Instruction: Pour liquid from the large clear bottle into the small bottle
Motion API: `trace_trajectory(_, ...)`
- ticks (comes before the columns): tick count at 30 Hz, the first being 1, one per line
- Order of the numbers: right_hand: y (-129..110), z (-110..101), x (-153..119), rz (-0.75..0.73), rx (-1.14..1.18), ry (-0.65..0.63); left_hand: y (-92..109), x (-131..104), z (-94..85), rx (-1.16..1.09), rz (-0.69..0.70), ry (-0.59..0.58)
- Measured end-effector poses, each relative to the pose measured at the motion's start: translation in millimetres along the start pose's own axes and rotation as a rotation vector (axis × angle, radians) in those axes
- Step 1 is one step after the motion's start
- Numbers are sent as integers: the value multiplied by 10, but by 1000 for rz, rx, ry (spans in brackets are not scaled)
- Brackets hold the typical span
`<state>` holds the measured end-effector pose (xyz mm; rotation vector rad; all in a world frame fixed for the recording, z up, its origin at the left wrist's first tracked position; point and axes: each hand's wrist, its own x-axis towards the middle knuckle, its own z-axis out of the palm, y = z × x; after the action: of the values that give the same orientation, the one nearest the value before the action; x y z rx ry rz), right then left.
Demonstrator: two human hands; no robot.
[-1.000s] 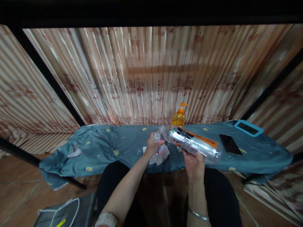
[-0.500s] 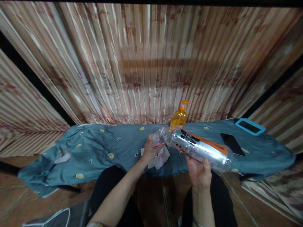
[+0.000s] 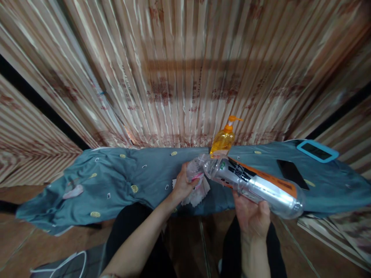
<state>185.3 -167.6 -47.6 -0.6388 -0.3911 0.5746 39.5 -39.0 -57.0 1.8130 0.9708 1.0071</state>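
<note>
A large clear bottle [image 3: 257, 183] with a silver, black and orange label lies tilted in my right hand [image 3: 251, 212], whose fingers are round its underside. Its neck points left and meets a smaller clear container [image 3: 196, 166] with a pink band, gripped by my left hand [image 3: 183, 185]. Whether the two mouths touch is too blurred to tell. Beneath the small container a whitish cloth [image 3: 197, 196] with ragged edges lies on the blue-green cover. Behind the large bottle's neck stands a pump bottle [image 3: 223, 142] of yellow liquid with an orange top.
The narrow surface has a patterned blue-green cover [image 3: 156, 166]. At the right lie a black phone [image 3: 292, 173] and a blue-framed device [image 3: 318, 150]. A small pale pink item [image 3: 73, 192] rests at the left. Striped curtains [image 3: 179, 77] hang behind.
The large bottle and my right hand appear slightly further right and closer to the camera. The view has shifted a little. Both hands keep their holds.
</note>
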Motion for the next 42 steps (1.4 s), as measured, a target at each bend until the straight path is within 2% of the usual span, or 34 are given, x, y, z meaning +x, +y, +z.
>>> trace_trajectory(23, -97, 57, -108, -50, -63, -62, -72, -40, -2, 45, 9, -13)
trace_trajectory(35, -108, 86, -120, -53, -79, -49, -48, -51, -26, 51, 5, -18)
trace_trajectory(42, -120, 139, -123, -80, -91, -98, -67, -65, -35, 48, 18, 1)
